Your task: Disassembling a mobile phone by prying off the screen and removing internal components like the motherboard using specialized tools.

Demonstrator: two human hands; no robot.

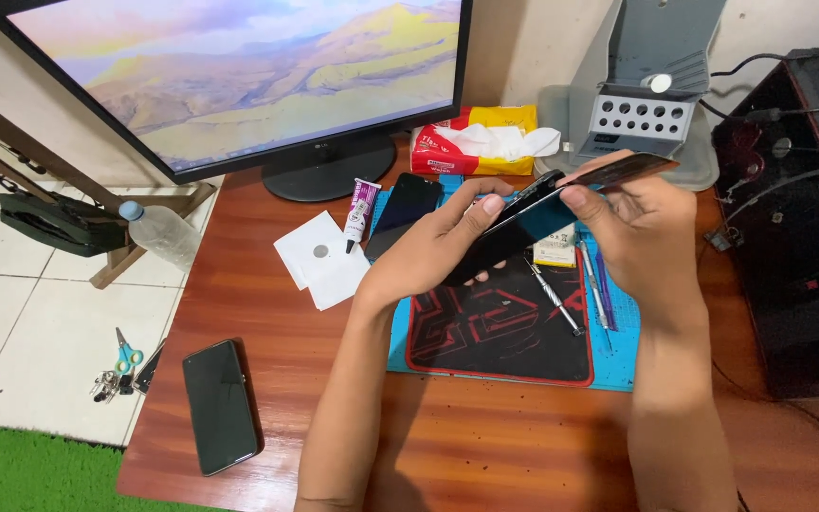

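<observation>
Head view: a wooden desk (485, 446) carries a monitor (239, 76) and a blue work mat (618, 360). Above the mat, the left hand (428, 251) wraps closed around a dark phone (514, 232), thumb on its upper edge. The right hand (642, 232) pinches a thin dark panel (623, 171), lifted from the phone's top end. A second phone (220, 406) lies near the desk's left edge.

glossy glass phone (514, 232), polished wooden table (485, 436)

Bare desk (485, 446) beneath; tools (571, 294) ahead
</observation>
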